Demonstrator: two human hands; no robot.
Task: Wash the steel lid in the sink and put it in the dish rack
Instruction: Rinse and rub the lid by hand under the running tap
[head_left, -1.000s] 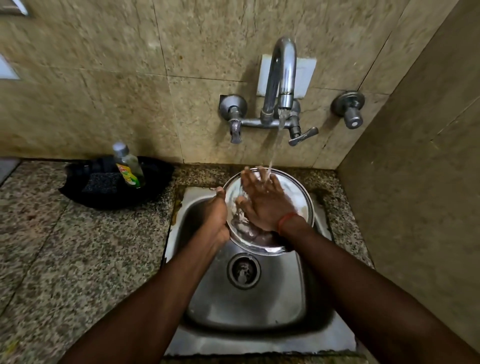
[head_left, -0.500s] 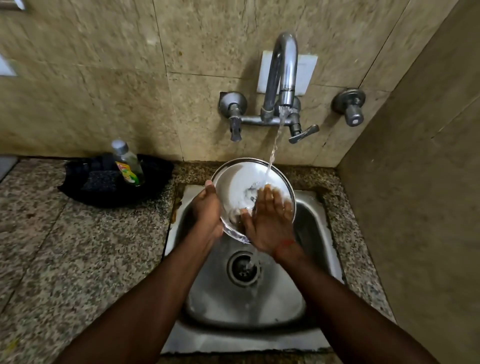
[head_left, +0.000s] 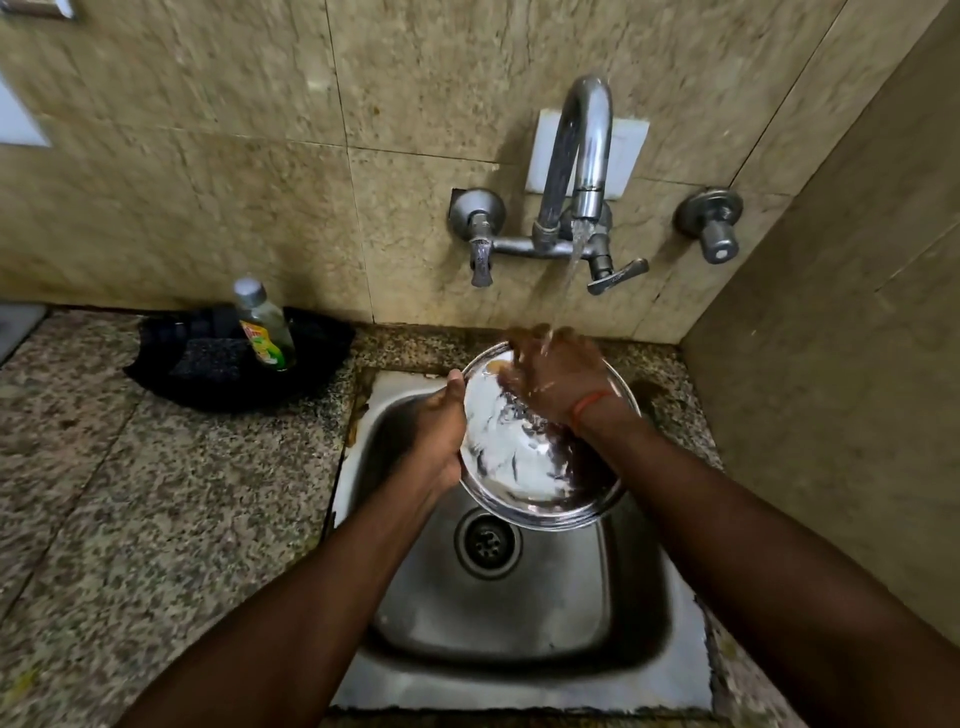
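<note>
A speckled granite desk (head_left: 156, 519) meets beige wall tiles (head_left: 208, 156), with a steel sink (head_left: 519, 623) set into it. On the desk a black tray (head_left: 327, 358) holds a dish soap bottle (head_left: 265, 332) and a dark scrubber (head_left: 208, 358). Over the sink, the left grip (head_left: 436, 431) curls round the rim of the tilted steel lid (head_left: 519, 467). The right grip (head_left: 556, 379), blurred and flat-fingered, lies on the lid under water running from the tap (head_left: 579, 150)

Speckled granite tabletop (head_left: 156, 493), left, carrying a black tray (head_left: 322, 353) against the tiled wall (head_left: 260, 156). In the tray: an upright clear bottle (head_left: 265, 332) with a yellow-green label, and a dark scrub pad (head_left: 208, 358) beside it. Wall-mounted chrome tap (head_left: 582, 145), running; separate round valve (head_left: 714, 223) to its right.
</note>
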